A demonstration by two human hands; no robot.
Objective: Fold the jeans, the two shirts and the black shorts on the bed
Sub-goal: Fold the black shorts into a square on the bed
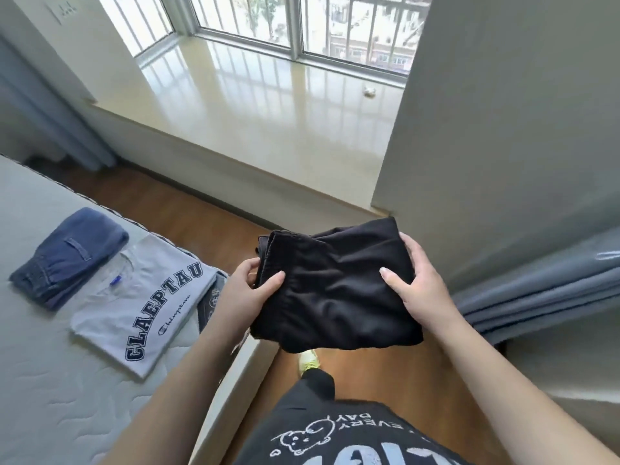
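Gripping folded black shorts (pixel 335 290) by both edges, left hand (pixel 246 293) and right hand (pixel 419 283), above wooden floor (pixel 188 213) | left of hands: bed (pixel 40 380) bearing folded jeans (pixel 70 256), grey shirt (pixel 141 307) | ahead: window ledge (pixel 255 122)

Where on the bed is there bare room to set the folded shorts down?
Bare mattress in front of the grey shirt, toward the near edge, and left of the jeans. Crowded by the corner: jeans overlap the shirt, a dark garment beside it. Both hands grip the black shorts.

Bright daylight from the window (pixel 302 25) glares off the sill (pixel 255 105); edges bend.
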